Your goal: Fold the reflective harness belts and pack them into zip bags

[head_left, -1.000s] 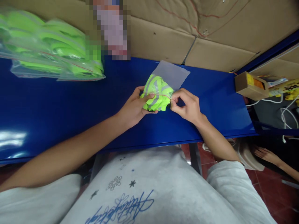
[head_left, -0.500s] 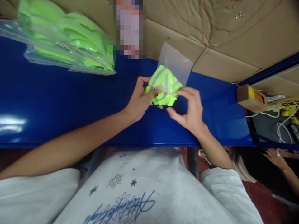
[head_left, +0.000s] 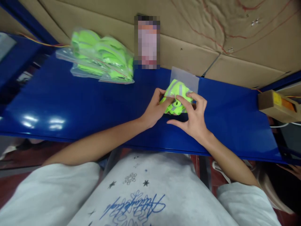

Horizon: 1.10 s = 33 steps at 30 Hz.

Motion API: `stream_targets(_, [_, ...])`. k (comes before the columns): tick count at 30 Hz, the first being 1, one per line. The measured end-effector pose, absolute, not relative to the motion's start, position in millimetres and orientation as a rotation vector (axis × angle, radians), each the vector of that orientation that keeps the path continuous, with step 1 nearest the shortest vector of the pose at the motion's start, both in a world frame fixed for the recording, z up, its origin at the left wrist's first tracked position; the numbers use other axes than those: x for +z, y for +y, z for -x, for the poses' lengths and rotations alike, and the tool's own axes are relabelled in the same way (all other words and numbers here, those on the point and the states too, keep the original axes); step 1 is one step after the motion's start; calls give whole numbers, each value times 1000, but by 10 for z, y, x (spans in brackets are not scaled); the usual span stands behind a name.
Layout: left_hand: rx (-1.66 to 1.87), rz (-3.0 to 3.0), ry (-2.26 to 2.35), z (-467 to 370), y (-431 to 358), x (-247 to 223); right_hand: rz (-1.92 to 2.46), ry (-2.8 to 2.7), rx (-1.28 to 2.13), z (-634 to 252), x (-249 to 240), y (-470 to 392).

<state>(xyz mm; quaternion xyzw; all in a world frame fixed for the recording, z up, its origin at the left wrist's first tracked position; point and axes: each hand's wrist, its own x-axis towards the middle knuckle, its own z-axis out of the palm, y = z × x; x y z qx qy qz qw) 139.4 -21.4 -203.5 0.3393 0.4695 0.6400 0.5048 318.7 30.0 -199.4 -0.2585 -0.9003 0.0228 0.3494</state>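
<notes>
A folded neon-yellow reflective vest [head_left: 182, 89] with grey bands lies partly inside a clear zip bag [head_left: 184, 75], its near part bunched at the bag's mouth. My left hand [head_left: 152, 110] is closed on the left side of the vest and bag, thumb on top and other fingers partly hidden. On the other side, my right hand [head_left: 197, 116] has its fingers spread, with fingertips touching the vest and bag from above. Its thumb points left, apart from the fingers and off the vest.
Several bagged neon-yellow items [head_left: 103, 58] are piled at the back left of the blue table [head_left: 113, 103]. Brown cardboard [head_left: 188, 53] lines the back, beside a pixelated patch. A small cardboard box [head_left: 277, 105] stands at the right end, near white cables.
The view has shifted left, so things appear farther right. My right hand's fingers have moved from the bag's right edge onto the top of the vest. My left hand keeps its hold.
</notes>
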Motion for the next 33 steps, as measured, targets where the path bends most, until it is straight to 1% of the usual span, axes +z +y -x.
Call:
stream_targets(4, [1405,-841,1094,-1457,-247,-2074,675,-2267,-19,-3170,-1985,284])
stream_targets(6, [1364,-923,1165,-1428,-240,-2063,683,-2264,-26,-3198,-1954,299])
stream_targets(9, [1312,-1337,1444,-1301,-200,-2018,697,-2277,-53,-3241,-1911,335])
stream_targets(13, [955,-1934,1848,-1132,-166,-1931,702,-2283,-51,-3243,-1909,381])
stream_targets(17, [687,-2136,2093,-1127,-170,-1903,707,-2241,-10,-3212,-1932,413])
stream_targets(20, [585,-2223,2119,-1168,-188,-1942,723,-2215,1,-3204,-1944,438])
stream_targets(27, [631,-2360,2000,-1175,-266,-1980,733,-2166,71,-3210,-1950,448])
stream_targets(33, [900,-2439,1910,-1039,-231,-1915,733,-2150,392,-3268,-1897,478])
